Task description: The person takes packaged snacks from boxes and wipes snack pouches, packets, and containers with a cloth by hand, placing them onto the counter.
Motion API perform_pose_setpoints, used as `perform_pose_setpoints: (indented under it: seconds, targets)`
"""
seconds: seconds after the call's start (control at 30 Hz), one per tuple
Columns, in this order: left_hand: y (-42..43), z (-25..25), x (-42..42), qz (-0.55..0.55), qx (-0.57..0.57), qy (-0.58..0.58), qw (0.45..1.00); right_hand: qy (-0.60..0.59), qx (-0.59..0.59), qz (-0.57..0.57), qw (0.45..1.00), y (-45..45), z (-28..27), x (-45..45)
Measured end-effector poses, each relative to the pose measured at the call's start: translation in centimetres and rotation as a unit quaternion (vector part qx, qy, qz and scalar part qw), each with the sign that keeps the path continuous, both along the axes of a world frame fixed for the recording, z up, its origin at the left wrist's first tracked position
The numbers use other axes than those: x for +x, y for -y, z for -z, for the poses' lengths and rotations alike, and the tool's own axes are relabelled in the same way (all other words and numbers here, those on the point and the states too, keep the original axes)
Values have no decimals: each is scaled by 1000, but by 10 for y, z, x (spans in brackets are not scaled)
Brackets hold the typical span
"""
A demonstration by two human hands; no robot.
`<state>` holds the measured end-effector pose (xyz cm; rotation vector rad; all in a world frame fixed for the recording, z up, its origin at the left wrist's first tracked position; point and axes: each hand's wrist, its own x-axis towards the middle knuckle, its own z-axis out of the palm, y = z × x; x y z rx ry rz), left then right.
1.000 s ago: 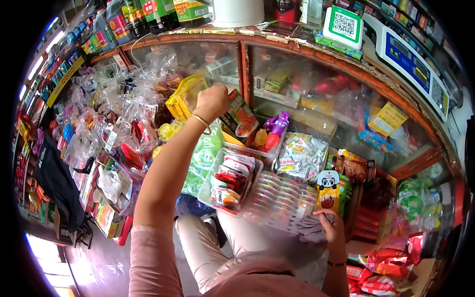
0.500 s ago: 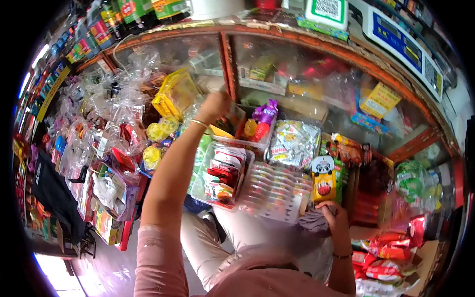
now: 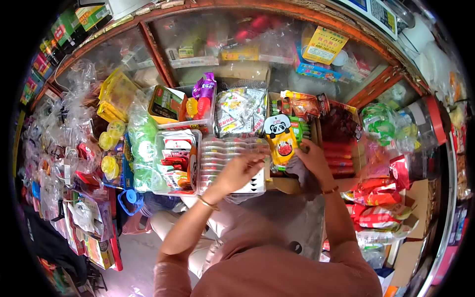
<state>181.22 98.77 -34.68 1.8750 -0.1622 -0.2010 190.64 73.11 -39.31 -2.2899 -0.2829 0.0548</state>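
Observation:
My right hand (image 3: 315, 159) is closed round a crumpled grey cloth (image 3: 298, 172), its fingertips beside a yellow panda packet (image 3: 283, 148). That packet stands upright at the front of a carton of small snack packs. Over the stacked clear plastic packs (image 3: 217, 157) hovers my left hand (image 3: 240, 172), fingers loosely bent and pointing right, nothing visible in them. Left of it is a clear tub (image 3: 157, 184) of red and white packets. Behind the stacked packs lies a heap of silver-white sachets (image 3: 241, 111).
A wood-framed glass case (image 3: 157, 54) runs along the back. Bagged goods (image 3: 64, 143) crowd the left side. On the right are red snack bags (image 3: 378, 213) in a carton and a large jar with a red lid (image 3: 435, 119). A green-filled bag (image 3: 142, 148) stands beside the tub.
My left hand has come down from the back left to above the stacked packs. The right hand still has the grey cloth, now closer against the panda packet. The view has shifted right.

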Motion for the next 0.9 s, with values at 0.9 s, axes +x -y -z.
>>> perform_pose_setpoints:
  seconds: [0.9]
  targets:
    - [-41, -10, -84, -124, -665, 1, 736, -20, 283, -241, 928, -108, -151, -77]
